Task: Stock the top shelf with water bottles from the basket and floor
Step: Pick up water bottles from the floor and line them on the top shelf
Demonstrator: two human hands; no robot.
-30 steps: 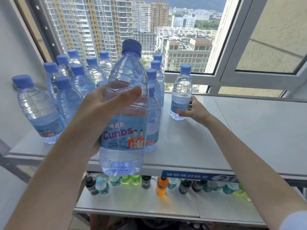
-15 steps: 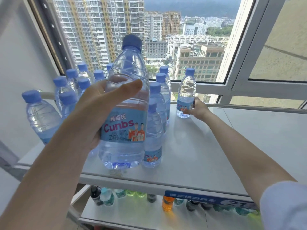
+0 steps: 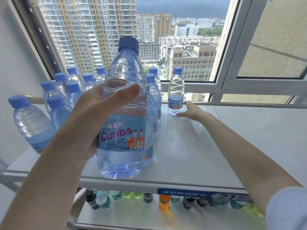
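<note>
My left hand [image 3: 93, 123] grips a clear water bottle [image 3: 123, 113] with a blue cap and a blue "Cunbs" label, holding it upright close to the camera over the front edge of the white top shelf [image 3: 191, 146]. A second, identical bottle [image 3: 176, 92] stands alone at the back of the shelf by the window. My right hand [image 3: 191, 112] lies just right of its base, fingers spread and off the bottle. Several more water bottles [image 3: 66, 97] stand grouped on the shelf's left half, partly hidden behind the held one.
A lower shelf [image 3: 149, 216] carries a row of coloured drink bottles, among them an orange one [image 3: 164, 202]. A blue label strip [image 3: 199, 195] runs along the top shelf's front edge. A window frame [image 3: 232, 87] closes the back; a white wall stands at left.
My right hand has let go of the lone bottle at the back and opened beside it. The held bottle stays in my left hand, slightly lower and nearer the shelf edge.
</note>
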